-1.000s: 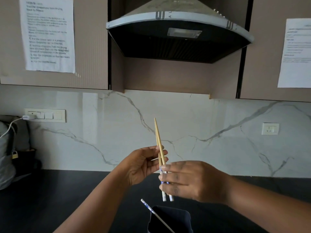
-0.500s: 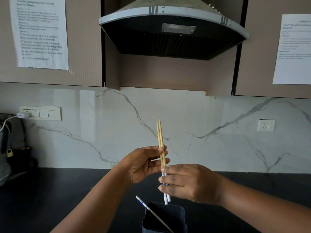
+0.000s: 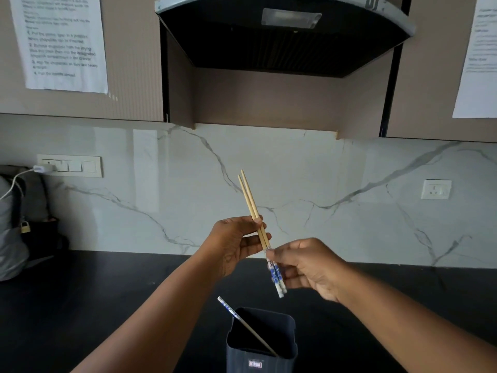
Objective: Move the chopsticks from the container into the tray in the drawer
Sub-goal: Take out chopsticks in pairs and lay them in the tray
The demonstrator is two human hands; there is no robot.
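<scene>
Two bare arms reach forward over a dark tabletop [image 3: 80, 292] that runs to a white marble backsplash [image 3: 322, 170]. Between the hands, a pair of wooden chopsticks [image 3: 254, 211] is held together in the air, tilted with the pointed tips up and to the left and the blue-patterned ends down and to the right. The left hand [image 3: 234, 243] pinches the pair near the middle between thumb and fingers. The right hand [image 3: 306, 267] has its fingers curled round the patterned lower part.

Directly below, near the tabletop's front edge, stands a dark container [image 3: 262, 343] with an open top. One more chopstick [image 3: 242, 321] leans inside it, patterned end sticking out over the left rim. The held pair hangs clear above the container's rim. The drawer and tray are out of view.

At the far left edge sits what appears to be a bag [image 3: 13, 224], partly cut off. A range hood [image 3: 285, 30] hangs overhead.
</scene>
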